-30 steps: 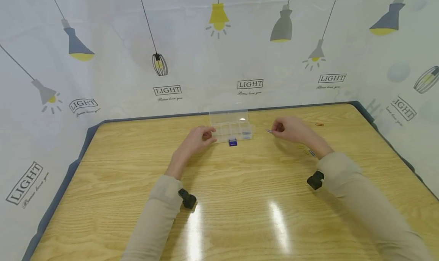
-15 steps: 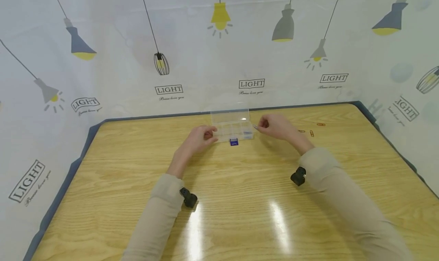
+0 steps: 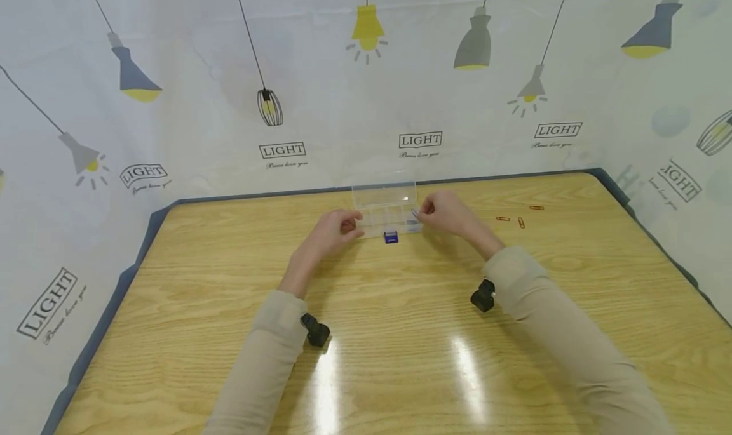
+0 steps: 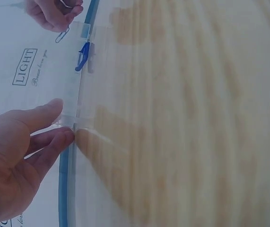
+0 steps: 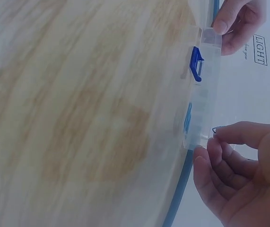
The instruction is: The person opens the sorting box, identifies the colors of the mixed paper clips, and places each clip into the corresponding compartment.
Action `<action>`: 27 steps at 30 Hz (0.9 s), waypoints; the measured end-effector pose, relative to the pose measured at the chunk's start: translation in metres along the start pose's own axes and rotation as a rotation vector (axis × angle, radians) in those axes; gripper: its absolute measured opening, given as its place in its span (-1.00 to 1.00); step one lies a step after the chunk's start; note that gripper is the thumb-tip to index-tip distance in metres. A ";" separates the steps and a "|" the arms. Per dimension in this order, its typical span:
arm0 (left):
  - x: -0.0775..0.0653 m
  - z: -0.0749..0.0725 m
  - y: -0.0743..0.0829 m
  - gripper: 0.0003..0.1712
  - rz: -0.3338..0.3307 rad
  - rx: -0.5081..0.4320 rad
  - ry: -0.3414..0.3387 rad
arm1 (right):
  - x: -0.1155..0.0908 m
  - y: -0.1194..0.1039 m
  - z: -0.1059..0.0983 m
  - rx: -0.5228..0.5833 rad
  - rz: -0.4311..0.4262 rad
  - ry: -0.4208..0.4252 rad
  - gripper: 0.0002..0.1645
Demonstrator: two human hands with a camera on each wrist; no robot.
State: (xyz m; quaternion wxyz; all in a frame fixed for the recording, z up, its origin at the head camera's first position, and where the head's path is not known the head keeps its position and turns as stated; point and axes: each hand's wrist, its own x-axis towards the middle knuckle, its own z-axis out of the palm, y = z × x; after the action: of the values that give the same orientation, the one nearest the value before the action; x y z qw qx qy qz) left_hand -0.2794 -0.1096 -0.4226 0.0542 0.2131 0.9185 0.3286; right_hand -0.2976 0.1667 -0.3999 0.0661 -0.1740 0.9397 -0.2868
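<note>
A clear plastic compartment box [image 3: 374, 218] stands near the table's back edge, its lid [image 3: 383, 195] raised. Its blue clasp [image 3: 391, 237] hangs at the front. Blue paper clips [image 5: 187, 117] lie in the rightmost compartment. My left hand [image 3: 333, 233] holds the box's left end between thumb and fingers. Above the rightmost compartment, my right hand [image 3: 448, 214] pinches a blue paper clip [image 4: 62, 35] between thumb and forefinger. One end of it hangs free in the left wrist view; the fingers cover most of it in the right wrist view.
Three red paper clips [image 3: 521, 223] lie on the wooden table [image 3: 394, 308] to the right of the box. A white cloth backdrop [image 3: 337, 105] printed with lamps rises behind the table.
My right hand has moved left with the pinched paper clip, from beside the box to over its rightmost compartment. My left hand has stayed at the box's left end.
</note>
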 end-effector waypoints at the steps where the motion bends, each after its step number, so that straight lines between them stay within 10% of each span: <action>1: 0.000 0.000 0.000 -0.58 0.004 0.000 0.002 | 0.000 0.000 0.000 0.001 0.002 -0.001 -0.80; 27: 0.001 0.002 -0.002 -0.58 0.004 -0.021 0.009 | -0.012 0.012 -0.005 -0.007 -0.033 0.009 -0.81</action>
State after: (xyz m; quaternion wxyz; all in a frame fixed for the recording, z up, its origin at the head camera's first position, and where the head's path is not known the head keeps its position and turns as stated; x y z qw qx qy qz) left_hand -0.2803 -0.1100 -0.4252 0.0516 0.2130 0.9149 0.3391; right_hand -0.2908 0.1834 -0.4019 0.0563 -0.1885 0.9381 -0.2852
